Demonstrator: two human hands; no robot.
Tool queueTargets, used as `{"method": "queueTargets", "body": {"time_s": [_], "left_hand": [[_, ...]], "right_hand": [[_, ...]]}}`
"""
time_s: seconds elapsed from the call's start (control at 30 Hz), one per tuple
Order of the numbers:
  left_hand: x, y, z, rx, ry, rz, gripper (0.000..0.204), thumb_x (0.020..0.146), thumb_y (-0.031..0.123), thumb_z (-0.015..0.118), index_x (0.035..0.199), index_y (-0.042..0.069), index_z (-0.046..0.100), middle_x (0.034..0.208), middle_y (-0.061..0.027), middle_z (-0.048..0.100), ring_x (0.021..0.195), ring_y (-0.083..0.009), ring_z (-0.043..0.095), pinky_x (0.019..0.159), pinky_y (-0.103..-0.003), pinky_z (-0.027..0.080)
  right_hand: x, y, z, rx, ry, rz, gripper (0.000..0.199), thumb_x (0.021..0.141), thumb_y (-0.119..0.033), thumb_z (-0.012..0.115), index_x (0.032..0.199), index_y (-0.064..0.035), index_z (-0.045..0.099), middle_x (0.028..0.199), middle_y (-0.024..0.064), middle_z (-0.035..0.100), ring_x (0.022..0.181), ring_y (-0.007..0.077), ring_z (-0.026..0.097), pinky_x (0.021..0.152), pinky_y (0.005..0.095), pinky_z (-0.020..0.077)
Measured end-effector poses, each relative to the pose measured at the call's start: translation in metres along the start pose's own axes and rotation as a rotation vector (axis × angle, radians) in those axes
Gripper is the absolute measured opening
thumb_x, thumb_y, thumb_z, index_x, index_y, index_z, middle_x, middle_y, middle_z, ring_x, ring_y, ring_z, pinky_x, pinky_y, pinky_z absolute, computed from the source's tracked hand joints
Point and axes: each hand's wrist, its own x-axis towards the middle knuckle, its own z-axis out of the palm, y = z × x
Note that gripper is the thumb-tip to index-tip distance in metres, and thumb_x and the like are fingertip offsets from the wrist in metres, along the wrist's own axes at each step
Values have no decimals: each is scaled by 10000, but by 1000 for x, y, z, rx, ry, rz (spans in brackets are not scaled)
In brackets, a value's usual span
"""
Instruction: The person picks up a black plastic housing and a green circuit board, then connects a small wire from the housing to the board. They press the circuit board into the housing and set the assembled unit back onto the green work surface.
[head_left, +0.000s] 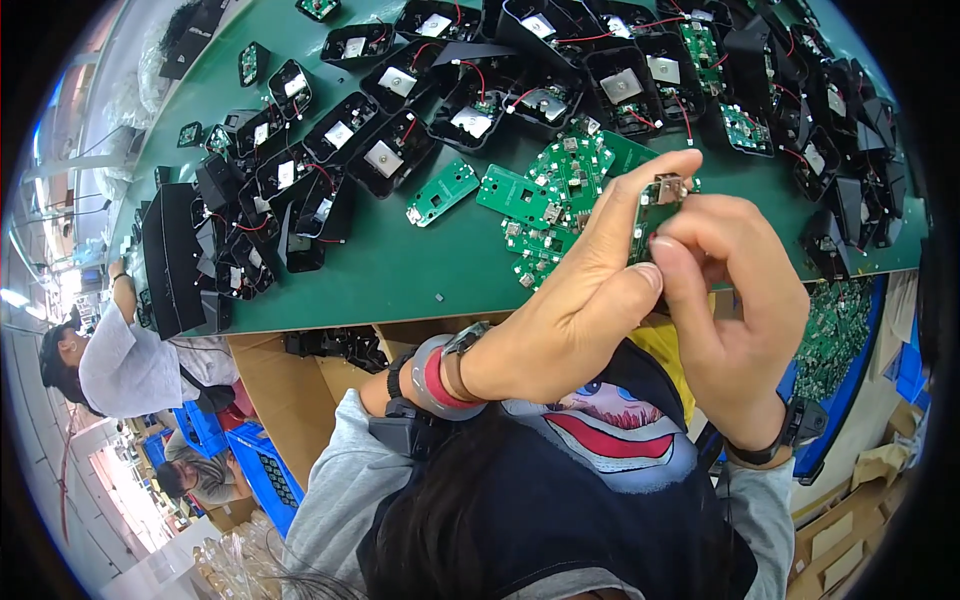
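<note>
Above the table's near edge, my left hand (570, 310) grips a small green circuit board (645, 218) between thumb and fingers. The board is tilted on edge, with a metal port (668, 188) at its upper end. My right hand (745, 290) is closed in a pinch against the board's right side. A tiny red spot shows at its fingertips, but what they pinch is too small to make out. Just beyond my left hand lies a loose pile of green circuit boards (570, 170). A separate board (443, 193) rests to the left of the pile.
Many black housings (383, 158) with metal plates and red wires crowd the green table (390, 270). Below its edge stand a cardboard box (270, 385) and a blue bin of boards (835, 335). One co-worker (130, 360) is at the far left, another person (200, 470) lower down.
</note>
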Motion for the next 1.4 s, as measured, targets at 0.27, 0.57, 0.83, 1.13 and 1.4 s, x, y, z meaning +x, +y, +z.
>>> {"method": "queueTargets", "body": {"time_s": [0.27, 0.57, 0.83, 1.13, 1.4], "left_hand": [[4, -7, -6, 290, -30, 85, 674, 728, 52, 436, 1367, 9, 226, 1269, -170, 335, 1201, -256, 369, 1029, -365, 291], [5, -13, -7, 396, -28, 159, 696, 787, 46, 438, 1407, -35, 133, 1436, -191, 208, 1359, -287, 194, 1100, -364, 166], [7, -15, -8, 378, 7, 198, 627, 799, -12, 446, 1379, -26, 206, 1366, -192, 292, 1292, -301, 297, 1066, -360, 238], [9, -19, -7, 764, 66, 477, 588, 770, -64, 472, 1328, -13, 298, 1236, -205, 389, 1144, -346, 416, 988, -375, 331], [5, -13, -6, 727, 43, 403, 610, 806, -55, 492, 1363, -19, 248, 1279, -112, 348, 1139, -165, 395, 979, -276, 323]], "right_hand": [[7, -3, -7, 582, 86, 485, 175, 835, 29, 581, 1005, 26, 542, 871, 18, 582, 748, 38, 548, 637, 153, 429], [0, 0, -2, 384, 135, 505, 152, 825, 27, 600, 975, 11, 578, 758, 7, 596, 668, 29, 563, 573, 149, 428], [-3, 0, -6, 349, 49, 462, 216, 822, 25, 606, 1032, 23, 557, 855, 10, 564, 750, 33, 525, 602, 138, 416], [-7, 0, 0, 321, 115, 434, 267, 757, 30, 676, 1000, 3, 568, 860, 13, 551, 745, 53, 529, 588, 147, 430], [-11, 13, 1, -44, 125, -72, 172, 756, 31, 676, 920, 1, 634, 807, 107, 598, 665, 203, 594, 566, 269, 477]]}}
